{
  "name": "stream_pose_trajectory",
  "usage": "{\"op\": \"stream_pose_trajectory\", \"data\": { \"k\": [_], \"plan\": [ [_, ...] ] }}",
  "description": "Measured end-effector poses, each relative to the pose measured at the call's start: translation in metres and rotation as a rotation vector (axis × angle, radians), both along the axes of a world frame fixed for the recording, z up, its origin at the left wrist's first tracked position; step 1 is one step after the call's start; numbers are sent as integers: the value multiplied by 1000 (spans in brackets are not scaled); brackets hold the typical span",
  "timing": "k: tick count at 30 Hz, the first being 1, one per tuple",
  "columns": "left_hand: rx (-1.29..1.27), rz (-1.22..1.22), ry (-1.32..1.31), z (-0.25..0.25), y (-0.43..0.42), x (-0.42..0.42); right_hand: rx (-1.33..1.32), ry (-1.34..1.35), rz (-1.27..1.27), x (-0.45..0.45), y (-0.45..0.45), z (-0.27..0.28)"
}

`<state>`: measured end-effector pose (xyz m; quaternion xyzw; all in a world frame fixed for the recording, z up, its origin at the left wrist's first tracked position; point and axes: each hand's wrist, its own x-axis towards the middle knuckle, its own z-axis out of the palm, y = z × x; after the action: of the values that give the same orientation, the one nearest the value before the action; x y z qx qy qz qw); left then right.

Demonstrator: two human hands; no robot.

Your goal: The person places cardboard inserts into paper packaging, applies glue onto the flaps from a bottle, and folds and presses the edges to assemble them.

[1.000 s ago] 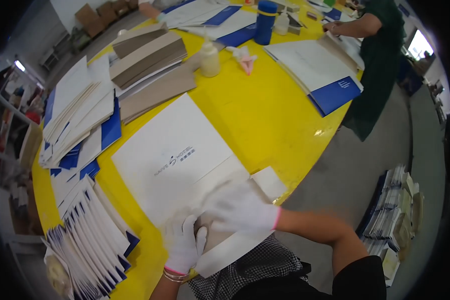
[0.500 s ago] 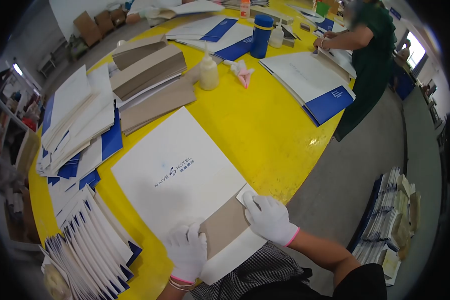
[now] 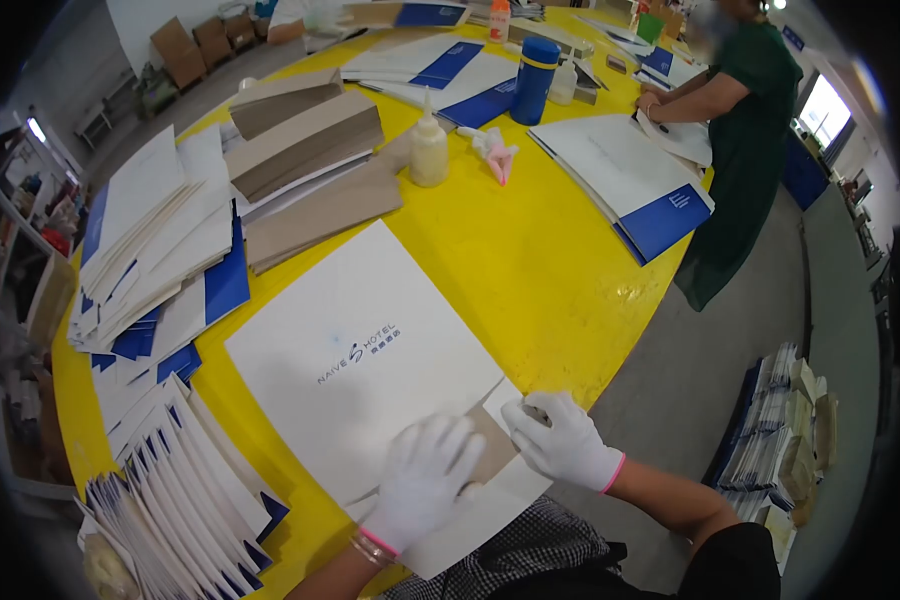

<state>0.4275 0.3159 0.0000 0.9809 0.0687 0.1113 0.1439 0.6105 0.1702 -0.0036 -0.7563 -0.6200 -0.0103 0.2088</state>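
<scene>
Yellow worktop (image 3: 530, 270) is filling most of the view, stock crowding its left side. White printed sheet (image 3: 360, 315), marked NAIVE HOTEL, is lying flat at the near edge, brown board strip (image 3: 492, 452) showing across its near part. Left hand (image 3: 425, 480), gloved, is lying palm down over that part, fingers extended and slightly spread, gripping nothing visible; blurring, so can't confirm contact. Right hand (image 3: 558, 437), also gloved, is sitting at the strip's right end by a small white flap (image 3: 497, 398), fingers curling in; can't tell whether they're pinching anything. Squeeze bottle (image 3: 429, 157) is standing upright beyond the sheet, blue canister (image 3: 536, 82) farther back, white-and-pink bundle (image 3: 497, 158) lying just right of the bottle. Brown board stack (image 3: 305, 150) is sitting to the left. Co-worker in green (image 3: 748, 150) is standing across on the right, handling another white piece (image 3: 680, 138).
</scene>
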Motion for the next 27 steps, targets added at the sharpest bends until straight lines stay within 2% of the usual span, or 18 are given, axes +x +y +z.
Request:
{"op": "stream_pose_trajectory", "data": {
  "k": [1, 2, 4, 5, 7, 9, 11, 13, 14, 15, 17, 18, 20, 23, 24, 25, 26, 27],
  "plan": [
    [32, -146, -2, 3, 1, 11, -44, -22, 12, 2, 0, 1],
    [44, -146, -15, 3, 0, 16, -33, -37, 11, 5, -2, -2],
    [73, -227, 143, -1, 0, 26, 121, 391, 128, 27, 4, -1],
    [85, -240, 164, 0, 2, 28, -116, 651, 125, 51, 16, 13],
    [121, -215, 165, 5, 9, 33, 56, 652, -57, 85, 68, 7],
    [139, -189, 192, 2, 12, 34, 243, 1473, -73, 122, 150, -1],
    [102, -150, 166, -7, 20, 38, 158, 2234, 9, 154, 239, -7],
    [52, -133, 67, -25, 14, 33, 210, 2636, -132, 165, 305, -1],
    [-23, -132, -31, -31, 13, 32, 198, 2642, -93, 168, 336, -14],
    [1, -115, -28, -33, 14, 34, 588, 2634, -184, 172, 369, -32],
    [-174, -103, 84, -35, 14, 34, 955, 2600, -272, 167, 399, -35],
    [-177, -86, 92, -31, 16, 32, 1017, 2653, -150, 169, 402, -33],
    [-9, -165, 98, -18, 19, 34, 957, 2597, 267, 184, 397, -46],
    [-133, -178, 154, -18, 20, 43, 469, 2372, 993, 182, 353, -40],
    [-172, -126, 106, -20, 18, 41, 320, 2263, 1125, 168, 321, -20],
    [-201, -74, 63, -22, 15, 37, 234, 2142, 1177, 148, 288, 0],
    [-245, -17, 87, -22, 15, 34, 263, 2037, 888, 114, 248, 25],
    [-117, -31, -23, -23, 16, 32, 242, 1924, 612, 81, 208, 50]
  ]
}}
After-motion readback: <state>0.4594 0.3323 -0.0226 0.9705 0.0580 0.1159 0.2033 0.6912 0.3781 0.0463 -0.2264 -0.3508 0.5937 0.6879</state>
